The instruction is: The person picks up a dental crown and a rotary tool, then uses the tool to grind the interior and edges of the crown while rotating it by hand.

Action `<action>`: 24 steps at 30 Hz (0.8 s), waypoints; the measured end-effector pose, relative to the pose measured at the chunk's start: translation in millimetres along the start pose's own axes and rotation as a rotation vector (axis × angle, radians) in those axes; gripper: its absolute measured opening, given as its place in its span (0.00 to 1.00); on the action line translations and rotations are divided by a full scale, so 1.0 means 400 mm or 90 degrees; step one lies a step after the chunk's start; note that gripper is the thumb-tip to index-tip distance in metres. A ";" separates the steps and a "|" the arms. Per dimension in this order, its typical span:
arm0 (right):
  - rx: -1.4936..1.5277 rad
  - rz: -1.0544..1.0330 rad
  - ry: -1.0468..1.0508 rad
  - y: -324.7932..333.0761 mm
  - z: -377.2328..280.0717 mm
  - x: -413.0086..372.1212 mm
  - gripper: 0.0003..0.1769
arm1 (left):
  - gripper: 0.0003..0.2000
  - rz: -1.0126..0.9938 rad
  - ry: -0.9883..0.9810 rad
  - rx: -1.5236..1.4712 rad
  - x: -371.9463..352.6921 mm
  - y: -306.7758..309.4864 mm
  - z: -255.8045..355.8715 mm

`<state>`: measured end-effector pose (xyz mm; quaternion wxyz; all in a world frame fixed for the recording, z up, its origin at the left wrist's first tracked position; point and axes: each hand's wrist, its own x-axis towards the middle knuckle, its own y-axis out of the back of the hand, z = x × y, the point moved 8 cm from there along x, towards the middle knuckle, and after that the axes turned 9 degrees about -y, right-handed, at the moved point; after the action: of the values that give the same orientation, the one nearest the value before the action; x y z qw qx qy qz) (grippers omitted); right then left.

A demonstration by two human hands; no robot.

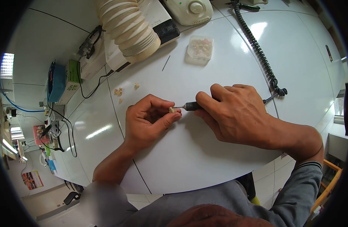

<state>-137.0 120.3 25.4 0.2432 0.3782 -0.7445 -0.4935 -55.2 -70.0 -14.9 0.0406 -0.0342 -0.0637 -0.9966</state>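
Observation:
My left hand (pixel 148 116) pinches a small cream tooth-like piece (pixel 171 109) between thumb and fingertips, just above the white table. My right hand (pixel 236 113) is wrapped around a dark rotary handpiece (pixel 190 106), held nearly level and pointing left. Its thin metal bit (pixel 178 107) reaches the piece; whether it touches the surface is too small to tell. Several cream pieces (pixel 119 91) lie on the table beyond my left hand, with another piece (pixel 137 86) near them. A loose thin metal bit (pixel 166 63) lies further back.
A ribbed hose (pixel 132 34) opens over the table at the back left. Behind my hands sits a clear plastic box (pixel 200 47) of small pieces. A coiled black cord (pixel 257 47) runs along the right. A cream control unit (pixel 191 10) stands at the back.

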 end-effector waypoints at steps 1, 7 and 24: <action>0.000 -0.002 0.000 -0.001 0.000 0.001 0.17 | 0.11 0.000 -0.007 0.004 -0.001 0.000 0.001; 0.008 -0.012 0.001 0.000 0.000 0.001 0.17 | 0.10 -0.003 0.009 0.005 -0.007 -0.001 0.003; -0.016 0.003 0.006 0.000 0.000 -0.002 0.16 | 0.10 -0.037 0.042 0.023 -0.009 -0.004 -0.004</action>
<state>-136.3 120.9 25.4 0.2526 0.3760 -0.7380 -0.5002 -51.7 -68.2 -16.9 0.0144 0.0014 -0.0814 -0.9966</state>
